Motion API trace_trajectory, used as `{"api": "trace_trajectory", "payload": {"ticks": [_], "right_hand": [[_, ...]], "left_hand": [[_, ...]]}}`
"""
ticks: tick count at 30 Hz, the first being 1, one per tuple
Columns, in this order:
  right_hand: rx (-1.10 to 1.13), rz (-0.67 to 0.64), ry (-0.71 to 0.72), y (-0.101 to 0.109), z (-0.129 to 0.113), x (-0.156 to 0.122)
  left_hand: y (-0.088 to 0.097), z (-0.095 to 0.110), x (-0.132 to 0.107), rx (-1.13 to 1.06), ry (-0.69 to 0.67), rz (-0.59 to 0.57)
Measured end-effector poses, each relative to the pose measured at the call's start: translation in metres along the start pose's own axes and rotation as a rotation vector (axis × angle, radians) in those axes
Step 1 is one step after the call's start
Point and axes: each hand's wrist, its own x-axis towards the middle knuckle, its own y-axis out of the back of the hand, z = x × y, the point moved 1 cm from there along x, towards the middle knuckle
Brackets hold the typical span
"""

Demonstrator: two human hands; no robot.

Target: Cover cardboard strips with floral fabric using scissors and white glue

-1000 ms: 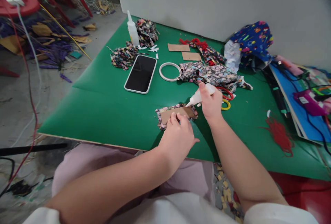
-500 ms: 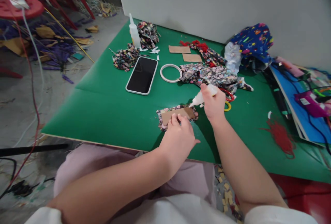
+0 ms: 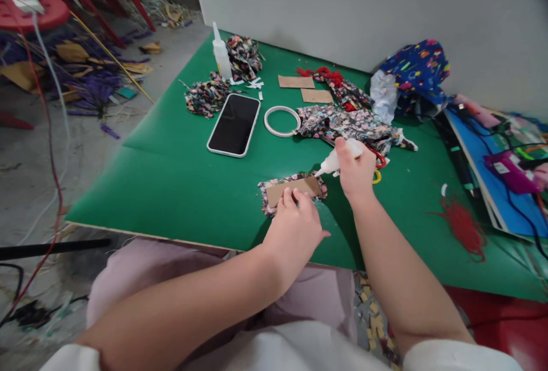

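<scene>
My right hand (image 3: 358, 172) is closed around a white glue bottle (image 3: 331, 164), tilted with its narrow nozzle pointing down and left. The nozzle tip is at the upper right corner of a brown cardboard strip (image 3: 278, 193); whether it touches is too small to tell. Beneath the strip lies a slightly larger piece of floral fabric (image 3: 262, 191), its frayed edges showing all around. My left hand (image 3: 299, 220) holds the strip down, fingertips pressed on its middle and lower edge. Scissors with red and yellow handles (image 3: 377, 176) lie partly hidden behind my right hand.
On the green table (image 3: 171, 188) lie a phone (image 3: 234, 125), a white ring (image 3: 268, 123), two cardboard pieces (image 3: 295, 81) and bunched floral fabric (image 3: 346, 123). Another glue bottle (image 3: 221, 58) stands at the back left. Red threads (image 3: 462, 228) and a blue folder (image 3: 483, 171) are at right.
The glue bottle's nozzle has shifted slightly right along the strip's upper right corner. My left hand stays on the strip.
</scene>
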Motion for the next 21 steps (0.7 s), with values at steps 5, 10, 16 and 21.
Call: {"api": "trace_trajectory", "payload": {"ticks": [5, 10, 16, 21], "right_hand": [[-0.015, -0.002, -0.001, 0.0000, 0.0001, -0.0007], [-0.042, -0.005, 0.010, -0.0007, 0.0004, -0.0011], [-0.064, -0.014, 0.036, -0.0017, -0.0024, -0.0033], [-0.064, -0.028, 0.061, -0.0032, -0.0038, -0.0053]], "left_hand": [[-0.0002, 0.0001, -0.0003, 0.006, 0.003, -0.006], [0.0011, 0.0000, -0.0004, -0.011, -0.005, -0.019], [0.0022, -0.0001, -0.0003, -0.018, -0.011, -0.032], [0.0026, -0.0002, -0.0003, -0.022, -0.005, -0.031]]}}
